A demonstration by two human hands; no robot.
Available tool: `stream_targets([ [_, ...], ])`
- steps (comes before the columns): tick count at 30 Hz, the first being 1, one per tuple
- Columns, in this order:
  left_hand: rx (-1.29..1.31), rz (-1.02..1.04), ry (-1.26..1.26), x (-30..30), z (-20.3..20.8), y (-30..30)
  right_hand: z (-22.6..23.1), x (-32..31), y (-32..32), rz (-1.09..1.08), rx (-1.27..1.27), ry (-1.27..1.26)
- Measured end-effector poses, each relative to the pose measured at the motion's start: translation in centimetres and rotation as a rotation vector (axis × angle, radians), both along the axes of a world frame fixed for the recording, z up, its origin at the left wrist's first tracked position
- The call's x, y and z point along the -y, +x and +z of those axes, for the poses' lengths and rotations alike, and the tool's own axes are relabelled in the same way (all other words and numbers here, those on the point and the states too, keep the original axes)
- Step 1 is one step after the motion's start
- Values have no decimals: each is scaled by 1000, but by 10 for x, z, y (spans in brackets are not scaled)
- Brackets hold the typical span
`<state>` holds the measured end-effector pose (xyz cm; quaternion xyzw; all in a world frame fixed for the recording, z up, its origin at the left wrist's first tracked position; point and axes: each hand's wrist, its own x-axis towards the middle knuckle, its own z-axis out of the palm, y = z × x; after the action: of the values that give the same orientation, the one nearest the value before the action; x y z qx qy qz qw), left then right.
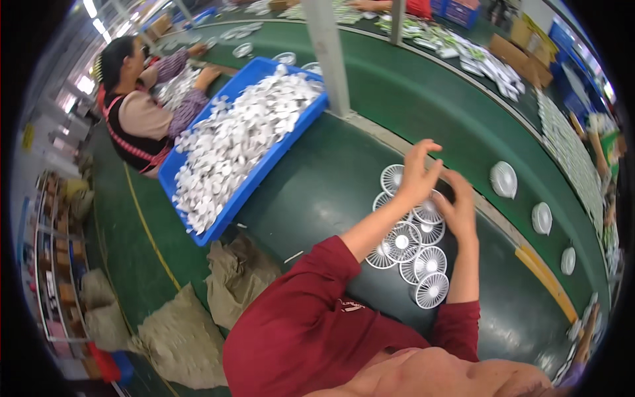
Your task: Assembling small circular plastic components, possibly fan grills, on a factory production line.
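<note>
Several round white fan grilles [401, 243] with radial spokes lie overlapping on the dark green work table in front of me. My left hand [418, 177] is above the far end of this group, fingers stretched out and apart, with nothing visible in them. Just to its right, my right hand [460, 204] is curved with thumb and fingers apart. Its thumb is by the edge of a grille [428, 210]; I cannot tell whether they touch. Another grille [391, 178] lies left of my left hand, partly covered by it.
A blue tray [248, 190] heaped with small white parts stands left, beside a seated co-worker [135, 109]. Beyond a metal post [329, 59], a green conveyor belt [397, 86] carries spaced grilles [503, 180]. Sacks [182, 337] lie on the floor at lower left.
</note>
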<state>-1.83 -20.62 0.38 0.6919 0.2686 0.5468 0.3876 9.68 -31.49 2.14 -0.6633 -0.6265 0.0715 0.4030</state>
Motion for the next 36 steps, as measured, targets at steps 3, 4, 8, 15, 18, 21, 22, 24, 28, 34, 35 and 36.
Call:
stream_targets([
  [3,-33,-75,-190,1,14,-7,5,1,-19,89,0,-154],
  [4,-33,-59,-183,-1,15,-7,8,2,-21,88,50,-207],
  [8,-36,-28,-146,-14,6,-10,0,6,-18,12,79,-119],
  [15,-307,164,263,-123,-3,-13,9,14,-15,160,161,-253],
  [18,-631,295,110,-182,4,-1,3,18,-8,112,216,-268],
  [21,-1056,597,115,-234,14,3,6,20,-7,79,238,-267],
  [22,-1123,672,99,-254,14,-12,5,16,-12,98,236,-264],
  [24,-1188,741,76,-289,18,-49,10,10,-26,129,225,-246],
  [28,-1409,662,-13,-281,20,-25,0,15,-14,78,226,-318],
  [34,-1003,553,186,-311,13,-50,7,9,-30,107,207,-257],
  [35,-1033,516,198,-306,9,-34,5,11,-24,88,190,-310],
  [36,-1056,462,212,-293,4,-9,0,16,-14,47,198,-331],
])
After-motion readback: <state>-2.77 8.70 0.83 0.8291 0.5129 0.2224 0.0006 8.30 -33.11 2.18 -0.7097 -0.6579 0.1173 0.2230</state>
